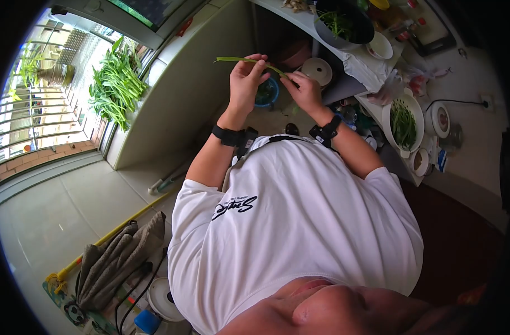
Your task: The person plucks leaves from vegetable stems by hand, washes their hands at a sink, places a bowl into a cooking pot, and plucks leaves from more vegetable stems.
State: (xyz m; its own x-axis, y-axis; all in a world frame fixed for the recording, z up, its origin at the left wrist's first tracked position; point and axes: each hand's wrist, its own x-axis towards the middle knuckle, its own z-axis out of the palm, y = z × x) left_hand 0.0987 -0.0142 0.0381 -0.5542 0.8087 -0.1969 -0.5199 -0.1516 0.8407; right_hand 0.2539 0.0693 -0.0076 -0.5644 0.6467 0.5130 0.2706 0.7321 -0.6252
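Observation:
A long thin green stem [237,59] is stretched between my two hands, in front of my body. My left hand [246,84] pinches it between thumb and fingers, with the leafy tip sticking out to the left. At the stem's other end, my right hand [304,91] closes thumb and fingers on it. Below and partly behind the hands is a blue basin [267,92] with something green inside. Leafy greens [118,84] lie heaped on the ledge at the left, by the window.
On the right-hand counter [374,107] are a white bowl [385,120] of cut greens and a rice-cooker-like pot. A dark pot [352,40] with greens stands at upper right, near a small white bowl [381,46]. A round pale lid [317,71] shows beyond my right hand.

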